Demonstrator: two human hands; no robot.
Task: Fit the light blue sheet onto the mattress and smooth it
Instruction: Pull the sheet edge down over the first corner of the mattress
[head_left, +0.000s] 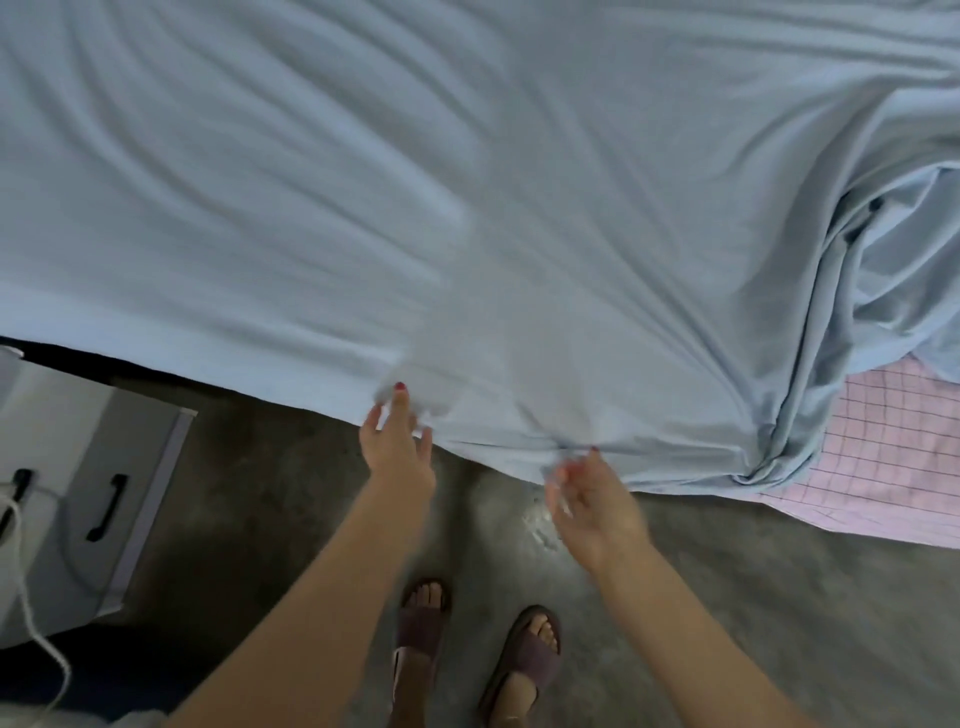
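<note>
The light blue sheet lies spread over most of the bed, with long wrinkles running across it. Its near edge hangs over the side of the bed in front of me. At the right it is bunched in folds and leaves a pink checked mattress cover bare. My left hand is at the sheet's near edge with fingers spread, fingertips touching the cloth. My right hand is just below the edge, fingers pinching a gathered bit of the hem; both hands are motion-blurred.
A white bedside cabinet with dark handles stands at the left, with a white cord trailing over it. The floor is grey concrete. My feet in dark sandals stand close to the bed.
</note>
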